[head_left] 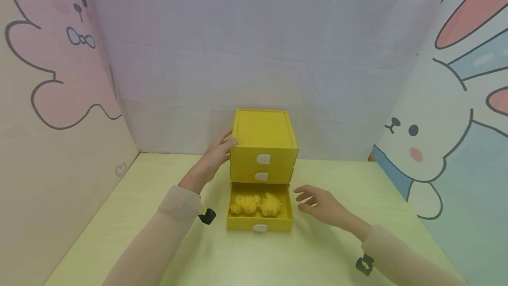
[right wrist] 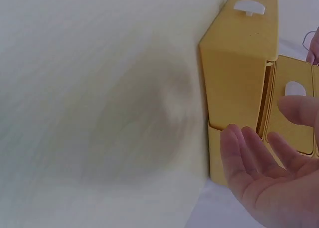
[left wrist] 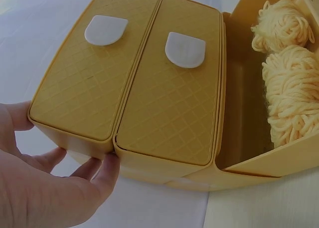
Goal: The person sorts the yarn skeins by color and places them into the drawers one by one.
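Observation:
A yellow drawer box (head_left: 263, 129) with white tab handles stands on the table, its bottom drawer (head_left: 242, 223) pulled out toward me. Two bundles of yellow yarn (head_left: 246, 205) (left wrist: 293, 96) lie side by side in that drawer. My left hand (head_left: 216, 156) rests against the box's left side, thumb at the top edge. In the left wrist view, its fingertips (left wrist: 107, 170) touch the side wall near the upper drawers. To the right of the pulled-out drawer hovers my right hand (head_left: 323, 205), fingers loosely bent and holding nothing.
The upper two drawers (left wrist: 169, 98) are closed. Behind the box rises a pale cloth wall (head_left: 258, 56). Side panels with a cartoon bear (head_left: 75, 69) and a rabbit (head_left: 432, 122) flank the pale yellow-green table (head_left: 337, 175).

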A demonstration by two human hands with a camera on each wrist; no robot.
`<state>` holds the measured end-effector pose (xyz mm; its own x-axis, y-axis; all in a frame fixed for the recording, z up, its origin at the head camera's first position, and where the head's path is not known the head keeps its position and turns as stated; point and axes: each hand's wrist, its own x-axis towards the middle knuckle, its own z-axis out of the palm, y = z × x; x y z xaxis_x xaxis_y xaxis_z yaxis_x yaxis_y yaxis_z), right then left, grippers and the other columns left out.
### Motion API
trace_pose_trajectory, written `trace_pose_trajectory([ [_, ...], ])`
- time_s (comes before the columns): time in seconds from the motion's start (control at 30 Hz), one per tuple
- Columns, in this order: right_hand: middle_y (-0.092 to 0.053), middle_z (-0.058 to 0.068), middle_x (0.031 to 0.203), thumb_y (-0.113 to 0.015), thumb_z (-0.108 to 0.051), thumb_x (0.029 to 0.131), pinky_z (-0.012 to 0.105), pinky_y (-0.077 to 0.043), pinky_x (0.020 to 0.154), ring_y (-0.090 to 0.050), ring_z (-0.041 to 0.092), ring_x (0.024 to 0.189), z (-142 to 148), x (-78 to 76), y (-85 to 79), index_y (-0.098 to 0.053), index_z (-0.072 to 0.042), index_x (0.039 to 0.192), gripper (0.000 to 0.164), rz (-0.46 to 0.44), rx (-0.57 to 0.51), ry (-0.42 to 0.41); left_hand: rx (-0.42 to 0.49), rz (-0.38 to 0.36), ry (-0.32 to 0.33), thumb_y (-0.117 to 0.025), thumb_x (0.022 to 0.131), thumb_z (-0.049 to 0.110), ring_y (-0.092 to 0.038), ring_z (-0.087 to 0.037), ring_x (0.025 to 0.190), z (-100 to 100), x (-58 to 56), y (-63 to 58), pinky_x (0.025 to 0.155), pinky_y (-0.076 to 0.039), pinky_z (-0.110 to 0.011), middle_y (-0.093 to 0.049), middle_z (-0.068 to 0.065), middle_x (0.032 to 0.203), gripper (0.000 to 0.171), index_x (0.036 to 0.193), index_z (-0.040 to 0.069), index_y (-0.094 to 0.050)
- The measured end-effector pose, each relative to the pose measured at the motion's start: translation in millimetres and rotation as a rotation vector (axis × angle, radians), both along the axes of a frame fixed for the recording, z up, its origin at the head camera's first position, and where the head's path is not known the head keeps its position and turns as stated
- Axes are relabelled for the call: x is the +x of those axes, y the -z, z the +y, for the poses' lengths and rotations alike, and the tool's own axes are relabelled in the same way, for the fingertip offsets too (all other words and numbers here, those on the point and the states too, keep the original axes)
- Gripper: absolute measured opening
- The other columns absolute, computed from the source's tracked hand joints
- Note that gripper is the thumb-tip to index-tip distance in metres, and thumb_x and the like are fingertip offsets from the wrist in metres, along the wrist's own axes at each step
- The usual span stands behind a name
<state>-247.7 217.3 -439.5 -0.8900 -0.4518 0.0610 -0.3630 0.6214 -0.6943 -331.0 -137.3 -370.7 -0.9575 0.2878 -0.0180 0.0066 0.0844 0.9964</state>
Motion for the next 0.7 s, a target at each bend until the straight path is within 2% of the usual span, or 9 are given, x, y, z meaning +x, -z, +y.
trace_pose_trajectory([
  [0.27, -0.067, 0.030, 0.128, -0.065, -0.015, 0.106, 0.046, -0.065, 0.087, -0.073, 0.039, 0.105, 12.3, 16.5, 12.6, -0.049, 0.009, 0.148, 0.051, -0.295, -0.215, 0.055, -0.009, -0.007, -0.002, -0.049, 0.113, 0.045, -0.027, -0.039, 0.158, -1.3, -0.6, 0.2, 0.130, -0.024, -0.058, -0.017, -0.008, 0.176, 0.069, 0.172, 0.031, -0.017],
  [0.4, -0.069, 0.025, 0.124, -0.066, -0.014, 0.104, 0.047, -0.064, 0.087, -0.073, 0.035, 0.102, 13.8, 22.0, 23.4, -0.045, 0.011, 0.149, 0.055, -0.433, -0.257, 0.076, -0.010, -0.003, -0.001, -0.049, 0.113, 0.045, -0.027, -0.040, 0.158, -1.5, -1.6, 2.0, 0.130, -0.024, -0.058, -0.019, -0.010, 0.175, 0.068, 0.172, 0.031, -0.017],
  [0.53, -0.070, 0.020, 0.125, -0.063, -0.018, 0.105, 0.048, -0.063, 0.092, -0.072, 0.033, 0.106, 10.3, 32.2, 25.3, -0.045, 0.012, 0.147, 0.054, -0.567, -0.279, 0.082, -0.009, 0.002, -0.001, -0.049, 0.113, 0.044, -0.026, -0.041, 0.158, -0.8, -1.4, 2.2, 0.130, -0.024, -0.058, -0.019, -0.010, 0.175, 0.068, 0.172, 0.030, -0.017],
  [0.7, -0.072, 0.019, 0.123, -0.056, -0.023, 0.110, 0.046, -0.062, 0.097, -0.071, 0.032, 0.109, 7.2, 38.7, 27.6, -0.049, 0.014, 0.144, 0.052, -0.689, -0.337, 0.026, -0.001, -0.001, -0.003, -0.050, 0.112, 0.044, -0.028, -0.040, 0.157, 0.9, -1.6, 1.2, 0.130, -0.025, -0.057, -0.019, -0.009, 0.175, 0.069, 0.171, 0.030, -0.018],
])
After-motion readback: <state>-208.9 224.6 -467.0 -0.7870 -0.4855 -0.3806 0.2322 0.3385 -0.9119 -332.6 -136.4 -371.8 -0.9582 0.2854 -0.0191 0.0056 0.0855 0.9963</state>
